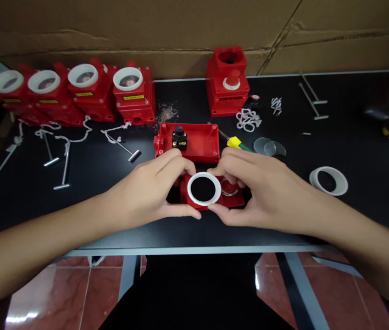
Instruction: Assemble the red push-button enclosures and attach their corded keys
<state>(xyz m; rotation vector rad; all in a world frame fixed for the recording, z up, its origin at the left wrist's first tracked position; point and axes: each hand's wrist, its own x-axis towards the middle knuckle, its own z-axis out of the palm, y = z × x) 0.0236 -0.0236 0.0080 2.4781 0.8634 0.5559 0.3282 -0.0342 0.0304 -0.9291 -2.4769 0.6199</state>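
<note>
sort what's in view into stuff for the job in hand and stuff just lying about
Belongs to the job, it seems:
white ring between left hand and right hand
red cover beneath it
open red box with black switch

Probably just lying about:
four red units at left
pale debris

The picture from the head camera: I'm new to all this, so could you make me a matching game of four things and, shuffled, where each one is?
Things
1. Left hand and right hand
2. Small black part
3. Clear discs
4. Row of four red units

Places
A. Towards the back left of the table
B. Just right of the yellow handle
C. On either side of a white ring
D. Inside the open red box

Pairs: 1-C, 2-D, 3-B, 4-A
</note>
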